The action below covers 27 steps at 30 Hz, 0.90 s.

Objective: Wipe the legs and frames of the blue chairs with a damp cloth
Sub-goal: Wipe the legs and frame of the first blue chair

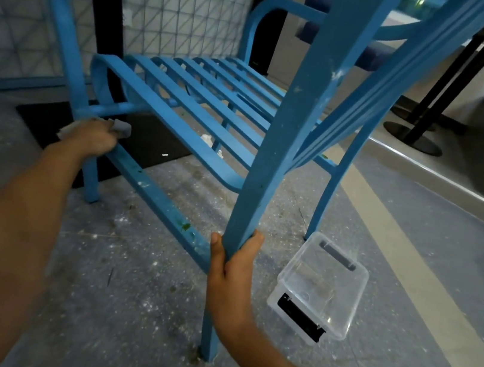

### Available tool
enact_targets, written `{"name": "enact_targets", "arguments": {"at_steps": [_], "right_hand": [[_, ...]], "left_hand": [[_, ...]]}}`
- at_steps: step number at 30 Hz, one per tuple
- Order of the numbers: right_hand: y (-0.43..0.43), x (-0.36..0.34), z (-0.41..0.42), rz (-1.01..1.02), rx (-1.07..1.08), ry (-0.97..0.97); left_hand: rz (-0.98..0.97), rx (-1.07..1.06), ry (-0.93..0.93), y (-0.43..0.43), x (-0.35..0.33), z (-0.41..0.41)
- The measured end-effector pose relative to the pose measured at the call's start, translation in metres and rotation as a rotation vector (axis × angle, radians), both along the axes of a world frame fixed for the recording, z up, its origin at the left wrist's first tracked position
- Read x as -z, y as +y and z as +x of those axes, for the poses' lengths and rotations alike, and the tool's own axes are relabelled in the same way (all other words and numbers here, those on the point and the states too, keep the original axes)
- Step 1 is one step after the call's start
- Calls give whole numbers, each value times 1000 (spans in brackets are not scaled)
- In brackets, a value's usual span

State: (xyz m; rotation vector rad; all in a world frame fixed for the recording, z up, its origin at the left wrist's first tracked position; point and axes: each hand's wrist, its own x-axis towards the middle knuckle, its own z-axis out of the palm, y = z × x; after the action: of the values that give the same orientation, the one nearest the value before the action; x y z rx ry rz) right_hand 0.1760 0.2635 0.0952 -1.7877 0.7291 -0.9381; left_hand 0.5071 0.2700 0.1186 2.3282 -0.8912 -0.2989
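Blue slatted chair (202,105) on a dusty floor (121,306); its frame looks rigid and probably heavy. Right hand (232,263) wraps its fingers round the near leg (273,156), a firm hold. Left hand (93,137) bunches a limp cloth (122,127) against the far leg. Clear plastic box (319,289) nearby.

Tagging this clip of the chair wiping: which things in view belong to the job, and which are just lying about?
Job: blue chair; near leg, gripped by right hand; cloth, held by left hand.
Lying about: clear plastic box, paper scraps, black mat, table base.
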Motion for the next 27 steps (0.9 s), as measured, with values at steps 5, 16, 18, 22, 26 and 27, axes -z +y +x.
{"name": "enact_targets", "arguments": {"at_steps": [5,16,18,22,26,27], "right_hand": [[-1,-2,-1,-13,0,1],[-2,-4,0,5,-16,3],[-2,-2,-1,-9,-8,-6],[-4,2,0,-59,8,-18],[-4,3,0,-57,2,-31],[-4,3,-1,-53,-3,-33]], "left_hand": [[-62,3,107,8,1,-23],[-134,6,62,16,2,-59],[-108,24,63,20,-1,-64],[-71,58,52,25,1,-73],[-46,-45,76,23,-11,-83],[-48,-57,73,23,-12,-83]]}}
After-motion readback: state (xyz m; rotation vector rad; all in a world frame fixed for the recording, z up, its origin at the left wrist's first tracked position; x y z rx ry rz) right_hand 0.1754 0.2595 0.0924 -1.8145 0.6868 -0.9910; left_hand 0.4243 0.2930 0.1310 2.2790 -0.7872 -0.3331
